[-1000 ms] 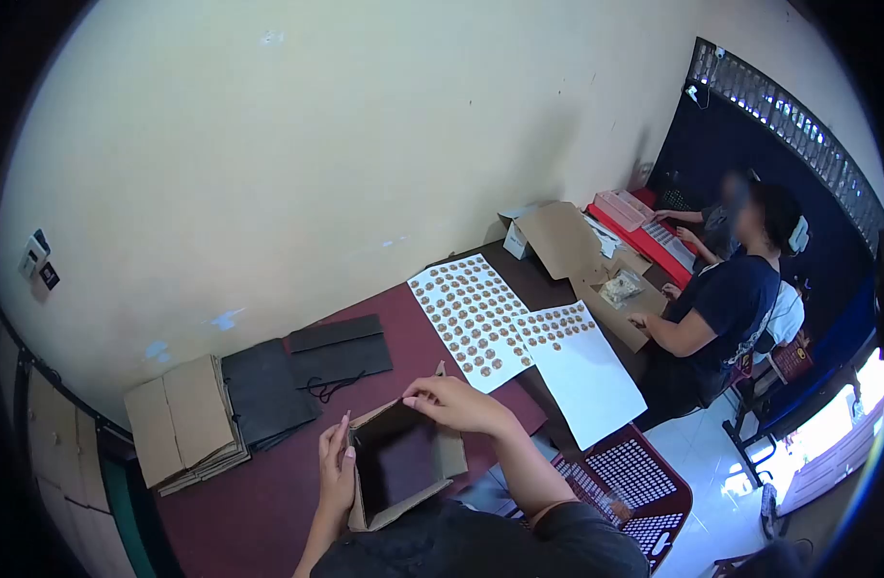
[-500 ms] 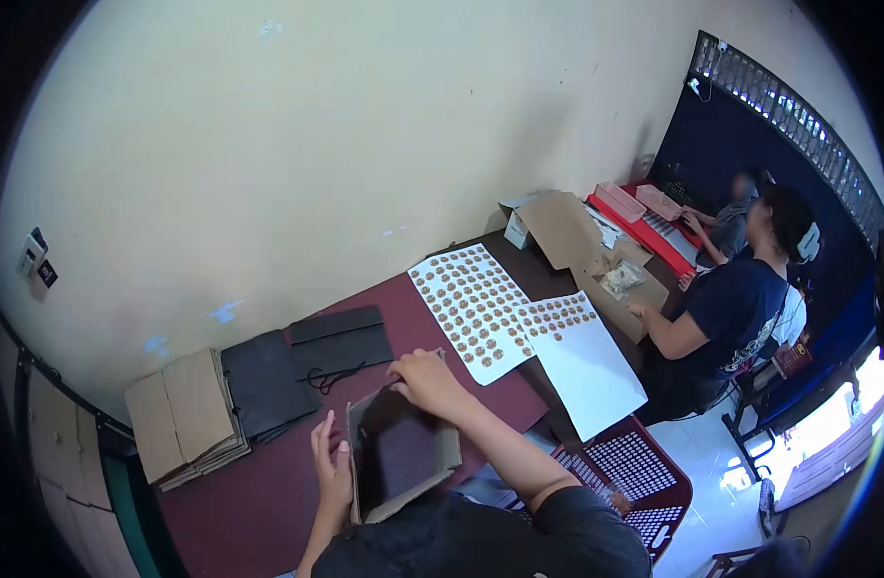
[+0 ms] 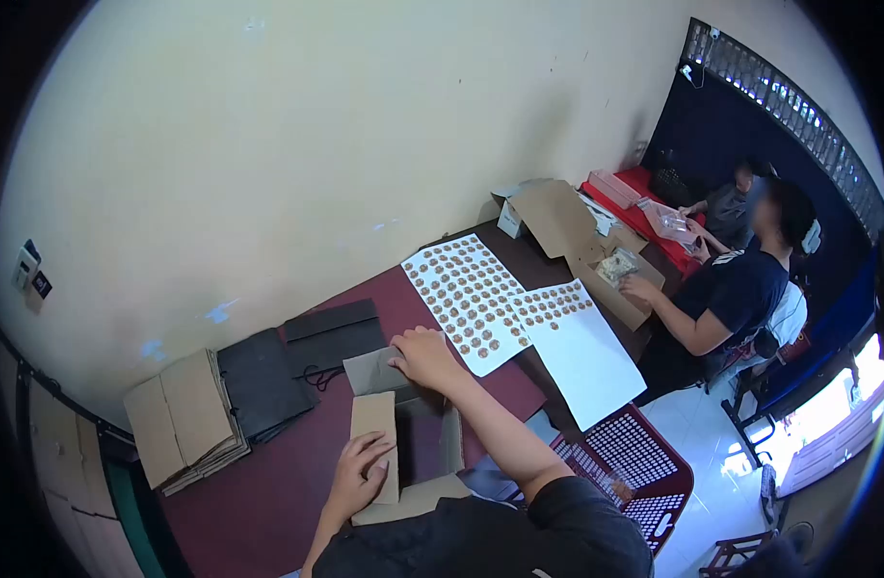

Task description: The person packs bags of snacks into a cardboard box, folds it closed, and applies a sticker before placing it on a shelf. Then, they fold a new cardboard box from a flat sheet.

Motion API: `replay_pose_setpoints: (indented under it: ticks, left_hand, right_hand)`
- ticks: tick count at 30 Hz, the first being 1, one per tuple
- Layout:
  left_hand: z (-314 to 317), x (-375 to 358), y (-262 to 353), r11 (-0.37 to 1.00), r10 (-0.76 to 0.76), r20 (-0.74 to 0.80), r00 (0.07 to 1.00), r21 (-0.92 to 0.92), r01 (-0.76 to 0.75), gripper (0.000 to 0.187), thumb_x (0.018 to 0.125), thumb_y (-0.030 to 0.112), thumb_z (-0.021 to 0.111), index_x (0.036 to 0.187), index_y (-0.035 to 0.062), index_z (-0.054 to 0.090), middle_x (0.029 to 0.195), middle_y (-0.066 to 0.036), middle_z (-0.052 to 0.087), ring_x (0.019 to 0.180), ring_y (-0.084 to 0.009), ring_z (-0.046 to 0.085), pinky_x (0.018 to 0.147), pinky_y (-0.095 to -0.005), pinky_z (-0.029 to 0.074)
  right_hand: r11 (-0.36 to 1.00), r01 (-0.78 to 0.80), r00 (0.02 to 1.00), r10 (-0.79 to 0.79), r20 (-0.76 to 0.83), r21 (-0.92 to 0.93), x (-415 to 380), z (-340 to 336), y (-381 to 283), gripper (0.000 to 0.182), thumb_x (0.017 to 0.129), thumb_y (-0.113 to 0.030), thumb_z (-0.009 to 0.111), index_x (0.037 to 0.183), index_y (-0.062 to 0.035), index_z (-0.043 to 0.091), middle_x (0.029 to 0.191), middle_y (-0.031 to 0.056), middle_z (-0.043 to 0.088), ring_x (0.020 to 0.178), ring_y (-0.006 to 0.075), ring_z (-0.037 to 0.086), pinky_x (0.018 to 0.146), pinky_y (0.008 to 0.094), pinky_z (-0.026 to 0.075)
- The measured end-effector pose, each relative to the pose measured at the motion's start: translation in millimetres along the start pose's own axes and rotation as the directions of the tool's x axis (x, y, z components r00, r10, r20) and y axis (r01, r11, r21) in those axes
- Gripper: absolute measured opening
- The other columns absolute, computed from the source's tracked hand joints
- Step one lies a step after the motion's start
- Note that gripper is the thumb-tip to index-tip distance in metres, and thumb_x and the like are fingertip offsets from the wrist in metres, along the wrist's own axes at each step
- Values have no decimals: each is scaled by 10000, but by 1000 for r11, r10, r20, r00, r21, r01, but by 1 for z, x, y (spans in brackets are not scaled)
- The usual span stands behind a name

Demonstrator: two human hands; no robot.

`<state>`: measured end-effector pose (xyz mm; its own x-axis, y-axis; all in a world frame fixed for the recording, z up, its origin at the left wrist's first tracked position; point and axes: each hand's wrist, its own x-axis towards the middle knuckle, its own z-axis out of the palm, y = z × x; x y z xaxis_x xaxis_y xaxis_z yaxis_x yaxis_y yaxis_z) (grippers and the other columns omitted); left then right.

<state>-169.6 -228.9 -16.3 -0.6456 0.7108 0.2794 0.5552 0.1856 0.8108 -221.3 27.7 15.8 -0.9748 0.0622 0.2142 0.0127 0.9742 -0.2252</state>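
A brown cardboard box (image 3: 374, 417) stands on the maroon table in front of me, its top flaps folded outward and its dark inside showing. My left hand (image 3: 359, 474) is at the left flap, with bent fingers over the cardboard and the thumb near its edge. At the far flap, my right hand (image 3: 426, 360) has its fingers curled over the cardboard. Just beyond the box lies a black folder-like piece (image 3: 334, 333) with a dark cord (image 3: 318, 378).
Flattened cardboard (image 3: 179, 414) and black sheets (image 3: 263, 383) are stacked at left. White sheets (image 3: 586, 371) with rows of round brown stickers lie to the right. A red perforated basket (image 3: 644, 462) sits below. A co-worker (image 3: 740, 289) reaches into an open carton (image 3: 610, 289); another person sits behind.
The box's flaps have swung outward, showing the inside. My left hand has moved from beside the box onto its left flap; my right hand has shifted slightly up. The co-worker's arm has lifted.
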Motion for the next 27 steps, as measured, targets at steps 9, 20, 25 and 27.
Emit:
replay_pose_setpoints:
  ticks: [9,20,25,27]
  left_hand:
    - [2,1,-2,1000,-4,-30,1000,25,5,300,814,71,572,1095,102,673,1205,-126,574,1146,-319,504,993,-399,378]
    - [3,-2,-7,999,-45,-71,996,16,46,266,820,52,559,1058,82,674,1194,-123,578,1138,-313,507,979,-396,390]
    - [3,-2,-5,998,-53,-72,996,27,55,267,824,39,543,1053,74,676,1191,-128,579,1134,-315,508,972,-395,397]
    - [3,-1,-5,998,-55,-73,996,14,56,267,824,37,540,1051,73,676,1192,-129,578,1132,-316,510,972,-394,397]
  right_hand:
    - [998,68,996,-69,-58,-10,-4,6,3,306,840,-340,627,1019,-92,626,921,92,615,931,282,563,809,420,428]
    - [998,55,995,-55,-83,4,-5,2,-2,282,809,-299,672,966,-69,625,915,117,608,927,293,569,812,426,440]
    - [998,58,996,-56,-73,22,-5,4,-1,285,811,-288,668,976,-61,620,918,129,602,938,299,560,827,431,430]
    - [998,58,996,-56,-77,24,-4,5,0,284,812,-288,667,975,-60,619,917,129,601,937,300,559,825,431,428]
